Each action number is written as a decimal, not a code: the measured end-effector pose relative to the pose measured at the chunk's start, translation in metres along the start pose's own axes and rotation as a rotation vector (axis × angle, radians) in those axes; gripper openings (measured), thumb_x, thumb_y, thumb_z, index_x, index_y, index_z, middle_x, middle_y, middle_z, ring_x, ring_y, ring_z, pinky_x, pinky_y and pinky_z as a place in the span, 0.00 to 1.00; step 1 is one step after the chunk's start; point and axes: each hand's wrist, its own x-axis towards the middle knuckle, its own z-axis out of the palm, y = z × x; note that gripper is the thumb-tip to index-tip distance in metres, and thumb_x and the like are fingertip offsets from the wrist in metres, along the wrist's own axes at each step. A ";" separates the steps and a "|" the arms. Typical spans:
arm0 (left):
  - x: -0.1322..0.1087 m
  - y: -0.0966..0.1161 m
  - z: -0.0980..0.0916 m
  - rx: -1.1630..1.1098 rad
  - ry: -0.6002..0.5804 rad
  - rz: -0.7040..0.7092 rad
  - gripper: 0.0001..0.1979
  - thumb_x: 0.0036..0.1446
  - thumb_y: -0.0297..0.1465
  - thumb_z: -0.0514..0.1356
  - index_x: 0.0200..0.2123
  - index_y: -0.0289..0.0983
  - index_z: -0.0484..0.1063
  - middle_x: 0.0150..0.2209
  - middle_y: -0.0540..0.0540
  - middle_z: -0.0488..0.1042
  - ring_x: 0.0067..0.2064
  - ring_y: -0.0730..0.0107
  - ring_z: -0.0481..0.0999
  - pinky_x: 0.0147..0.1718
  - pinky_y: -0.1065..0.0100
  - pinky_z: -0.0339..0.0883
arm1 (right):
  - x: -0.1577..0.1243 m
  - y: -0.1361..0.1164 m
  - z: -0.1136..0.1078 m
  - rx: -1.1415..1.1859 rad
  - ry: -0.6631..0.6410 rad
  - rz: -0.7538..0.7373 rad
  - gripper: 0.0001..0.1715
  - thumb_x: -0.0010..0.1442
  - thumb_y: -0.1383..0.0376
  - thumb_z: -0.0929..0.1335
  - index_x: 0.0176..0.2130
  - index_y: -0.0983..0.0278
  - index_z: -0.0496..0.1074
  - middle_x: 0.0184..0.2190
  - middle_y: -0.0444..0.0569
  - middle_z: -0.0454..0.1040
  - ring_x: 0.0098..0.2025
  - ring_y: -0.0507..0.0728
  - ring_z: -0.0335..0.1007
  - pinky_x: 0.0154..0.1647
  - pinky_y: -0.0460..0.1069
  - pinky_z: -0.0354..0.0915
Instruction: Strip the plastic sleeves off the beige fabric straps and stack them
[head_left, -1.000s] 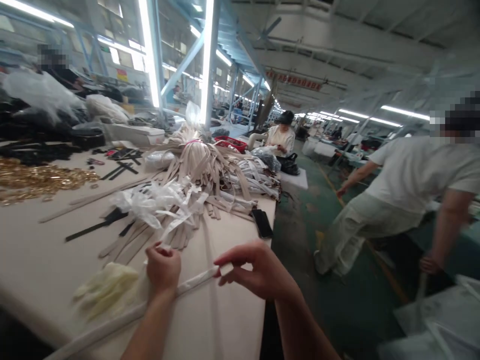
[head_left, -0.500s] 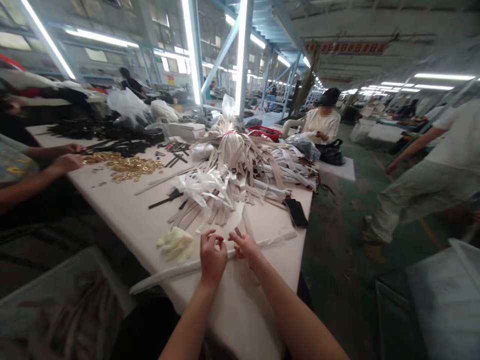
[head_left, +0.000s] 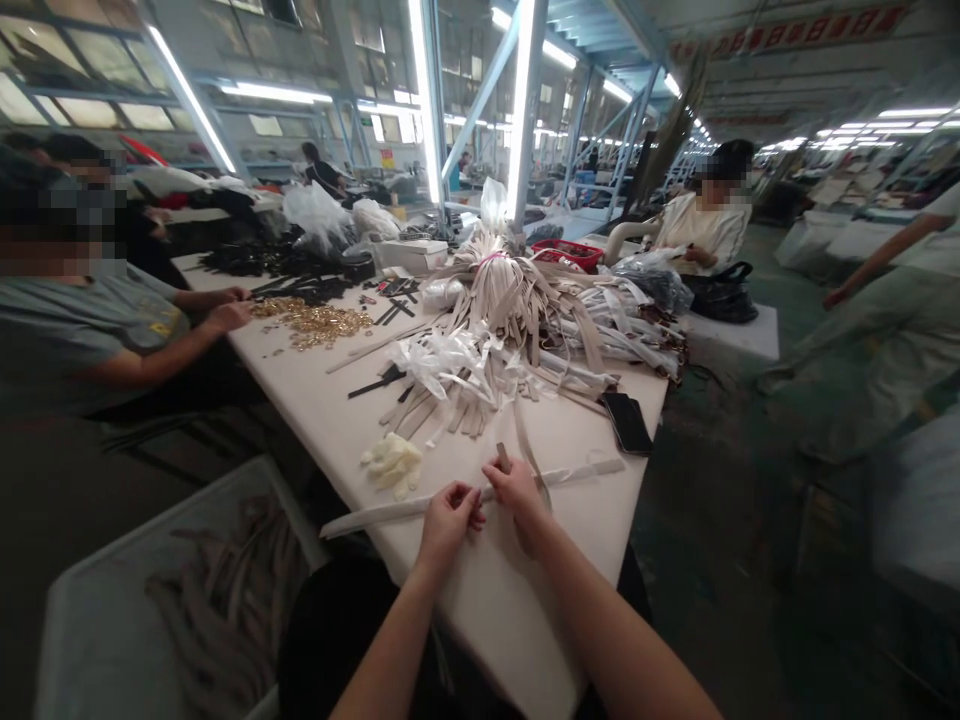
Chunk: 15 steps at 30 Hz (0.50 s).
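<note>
Long rectangular table, matte cream top, smooth and flat, stretching away from the near edge. At lower left, a pale boxy bin, holding limp beige straps in loose coils. Across the table's middle, a big fanned bundle of beige straps, flat and ribbon-like, gathered at the top by a pink band. Spilling over its near side, crinkled white plastic wrapping, glossy and tangled. Farther left, a glittering heap of small gold metal fittings, with matte black strips behind it. At that side, a seated person in a grey shirt, forearms over the table edge, hands beside the gold heap. Beyond the far right end, another seated person in a white top, next to a black handbag. Near the right edge, a black phone, flat, glossy, rectangular. Toward the near corner, a crumpled pale yellow wad, soft-looking. Near it, slanting across that corner, 1 long wrapped strap, narrow, whitish, slightly shiny. Left hand and right hand close together, almost touching, both pinched shut on that strap around its middle. Poking up above the right fingers, a short brownish tab, too small to identify.
</note>
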 end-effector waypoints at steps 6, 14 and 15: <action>-0.010 0.013 0.006 0.030 0.024 -0.019 0.20 0.54 0.47 0.64 0.28 0.35 0.70 0.19 0.48 0.73 0.18 0.71 0.70 0.18 0.72 0.65 | -0.009 -0.010 -0.006 -0.036 -0.151 -0.023 0.20 0.51 0.51 0.71 0.30 0.66 0.72 0.15 0.38 0.61 0.15 0.48 0.51 0.16 0.44 0.49; -0.010 0.018 0.010 0.018 -0.005 -0.023 0.20 0.55 0.48 0.63 0.28 0.34 0.73 0.20 0.47 0.74 0.20 0.70 0.72 0.21 0.71 0.65 | -0.005 -0.020 -0.010 -0.073 -0.206 0.022 0.19 0.49 0.53 0.72 0.23 0.67 0.73 0.14 0.42 0.66 0.17 0.49 0.57 0.18 0.45 0.52; -0.010 0.018 0.010 0.016 -0.010 -0.026 0.21 0.56 0.48 0.62 0.29 0.34 0.74 0.20 0.46 0.74 0.20 0.70 0.72 0.21 0.71 0.66 | -0.004 -0.019 -0.010 -0.071 -0.203 0.033 0.19 0.49 0.53 0.72 0.23 0.67 0.72 0.14 0.42 0.66 0.17 0.49 0.57 0.18 0.45 0.52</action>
